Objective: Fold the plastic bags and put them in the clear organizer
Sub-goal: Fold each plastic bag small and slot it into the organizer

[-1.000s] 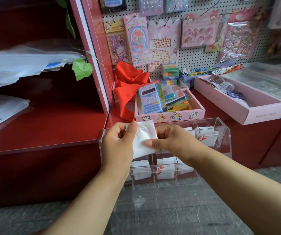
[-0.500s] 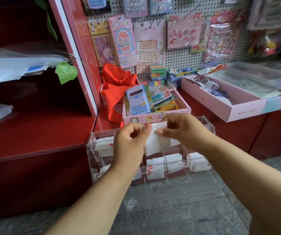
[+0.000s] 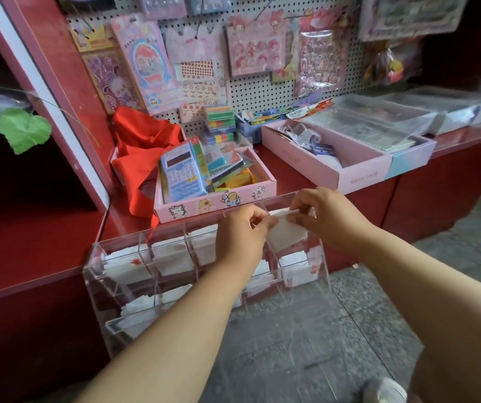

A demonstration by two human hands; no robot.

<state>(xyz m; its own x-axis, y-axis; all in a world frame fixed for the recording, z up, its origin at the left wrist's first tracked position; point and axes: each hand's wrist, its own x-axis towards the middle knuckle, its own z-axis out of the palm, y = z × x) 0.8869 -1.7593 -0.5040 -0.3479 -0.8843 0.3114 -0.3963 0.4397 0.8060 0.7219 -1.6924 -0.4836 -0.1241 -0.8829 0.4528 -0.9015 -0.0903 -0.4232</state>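
Note:
A small folded white plastic bag (image 3: 287, 232) hangs between my two hands, over the back right part of the clear organizer (image 3: 100, 274). My left hand (image 3: 239, 237) pinches its upper left corner. My right hand (image 3: 323, 216) pinches its top right edge with thumb and fingers. The clear organizer is a box of acrylic compartments; several of them hold folded white bags (image 3: 172, 257), some with red print. My left forearm hides part of its middle compartments.
A pink tray (image 3: 219, 200) with a blue calculator (image 3: 182, 173) stands just behind the organizer, with red cloth (image 3: 143, 152) at its left. A longer pink box (image 3: 358, 173) sits at the right. Sticker packs hang on the pegboard (image 3: 256, 85). Grey floor lies below.
Both hands moved the folded bag to the right and farther back, lower toward the organizer's back right compartments. The view swung, so the organizer's left side now shows.

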